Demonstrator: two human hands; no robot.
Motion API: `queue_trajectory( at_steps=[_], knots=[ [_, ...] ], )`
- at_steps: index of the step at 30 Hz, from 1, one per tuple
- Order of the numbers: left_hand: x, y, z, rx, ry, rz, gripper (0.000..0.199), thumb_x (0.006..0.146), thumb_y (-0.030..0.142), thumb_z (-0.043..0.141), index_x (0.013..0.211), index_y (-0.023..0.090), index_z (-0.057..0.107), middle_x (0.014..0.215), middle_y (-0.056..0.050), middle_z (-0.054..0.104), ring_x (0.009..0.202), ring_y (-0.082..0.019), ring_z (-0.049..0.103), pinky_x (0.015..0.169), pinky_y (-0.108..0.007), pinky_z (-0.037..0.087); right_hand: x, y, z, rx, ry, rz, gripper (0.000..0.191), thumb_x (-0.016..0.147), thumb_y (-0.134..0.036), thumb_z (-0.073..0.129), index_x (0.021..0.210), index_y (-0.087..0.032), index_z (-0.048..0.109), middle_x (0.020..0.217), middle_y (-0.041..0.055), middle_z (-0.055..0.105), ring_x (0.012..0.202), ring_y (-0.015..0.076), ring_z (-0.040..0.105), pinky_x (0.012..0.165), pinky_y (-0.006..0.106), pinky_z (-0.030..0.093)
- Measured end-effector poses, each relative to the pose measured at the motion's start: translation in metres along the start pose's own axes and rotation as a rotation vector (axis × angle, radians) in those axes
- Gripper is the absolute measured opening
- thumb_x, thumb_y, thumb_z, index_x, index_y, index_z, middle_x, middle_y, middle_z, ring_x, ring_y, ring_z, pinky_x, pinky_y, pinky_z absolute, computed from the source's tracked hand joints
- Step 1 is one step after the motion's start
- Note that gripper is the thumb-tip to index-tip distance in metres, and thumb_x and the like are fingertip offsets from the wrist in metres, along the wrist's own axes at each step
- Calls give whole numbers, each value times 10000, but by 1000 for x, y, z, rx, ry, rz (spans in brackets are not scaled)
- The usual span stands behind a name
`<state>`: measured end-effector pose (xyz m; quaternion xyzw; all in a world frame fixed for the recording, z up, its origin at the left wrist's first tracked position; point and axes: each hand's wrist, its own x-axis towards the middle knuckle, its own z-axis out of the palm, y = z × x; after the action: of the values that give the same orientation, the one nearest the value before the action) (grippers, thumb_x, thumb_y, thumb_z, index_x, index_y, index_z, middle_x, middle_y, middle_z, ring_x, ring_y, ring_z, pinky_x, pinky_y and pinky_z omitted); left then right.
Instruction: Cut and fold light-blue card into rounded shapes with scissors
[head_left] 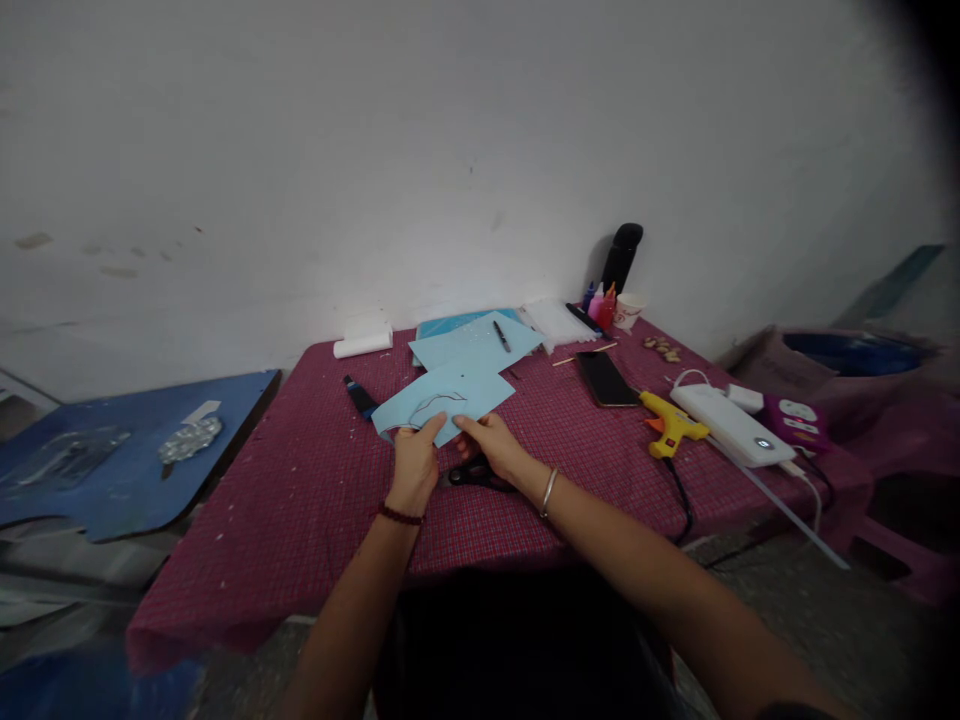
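A light blue sheet (442, 390) with dark curved lines drawn on it is held above the table near its front middle. My left hand (417, 460) pinches its near edge, thumb on top. Just to the right, my right hand (491, 445) grips the same edge between thumb and fingers. Black-handled scissors (480, 474) lie below my right hand, partly covered by it; their blades are hard to make out. Behind, another light blue sheet (465, 345) carries a black pen (502, 336).
On the red checked tablecloth (300, 500) are a yellow glue gun (673, 424), a phone (606, 378), a white power bank (731, 425) with cables, small bottles (606, 308), a paper cup (628, 311) and a white roll (364, 344). A blue board (135, 480) stands left.
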<state>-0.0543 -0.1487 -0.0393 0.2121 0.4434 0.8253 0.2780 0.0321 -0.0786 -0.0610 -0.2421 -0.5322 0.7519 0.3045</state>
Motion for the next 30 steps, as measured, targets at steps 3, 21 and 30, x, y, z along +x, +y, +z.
queue_trajectory(
  at_steps=[3, 21, 30],
  knots=[
    [0, -2, 0, -1, -39, 18, 213, 592, 168, 775, 790, 146, 701, 820, -42, 736, 806, -198, 673, 832, -351, 498, 2, 0, 0, 120, 86, -62, 352, 644, -416, 747, 857, -149, 660, 710, 16, 699, 531, 114, 569, 464, 222, 456],
    [-3, -6, -2, 105, -154, -2, 221, 636, 331, 768, 747, 158, 687, 690, -1, 673, 567, -105, 544, 566, -237, 428, 9, -12, -9, 496, 102, 133, 133, 760, -151, 625, 891, -172, 639, 691, 1, 699, 506, 105, 561, 396, 173, 441],
    [-1, -8, -8, 107, -149, -14, 184, 653, 285, 764, 603, 151, 648, 549, 26, 605, 509, -88, 503, 526, -213, 408, 10, -12, -11, 484, 116, 122, 114, 751, -171, 641, 863, -172, 617, 660, -16, 662, 485, 91, 538, 384, 165, 421]
  ],
)
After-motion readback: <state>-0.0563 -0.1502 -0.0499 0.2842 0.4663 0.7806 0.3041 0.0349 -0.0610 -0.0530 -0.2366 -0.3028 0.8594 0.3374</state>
